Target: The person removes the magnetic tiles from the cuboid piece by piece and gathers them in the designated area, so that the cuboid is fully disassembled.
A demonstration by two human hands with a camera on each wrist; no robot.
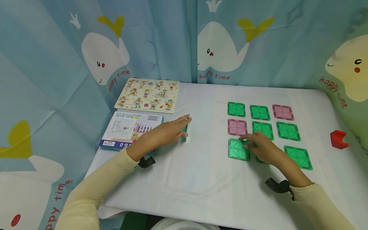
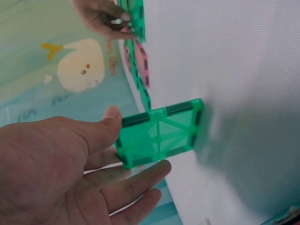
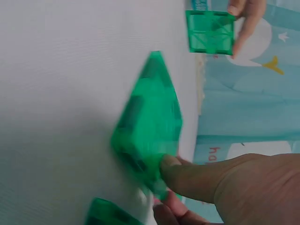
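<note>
In the left wrist view, my left hand (image 1: 166, 131) pinches a translucent green magnetic tile (image 2: 159, 133) by one edge between thumb and fingers. That tile stands on edge, seen as a thin strip in the head view. My right hand (image 1: 263, 147) pinches another green tile (image 1: 238, 149) at a corner, at the near left of a grid of tiles. The right wrist view shows this green tile (image 3: 152, 122) tilted and blurred. Around the hand lie a pink tile (image 1: 237, 127), a green tile (image 1: 288, 131) and several others. One green tile in the near row is mostly hidden under the right hand.
On the left of the white-covered table (image 1: 178, 182) lie a boxed toy (image 1: 120, 127) and a wooden puzzle board (image 1: 148, 95) with figures. A red notched block (image 1: 339, 139) rests at the right. A whale-printed curtain (image 1: 169, 38) borders the back and left.
</note>
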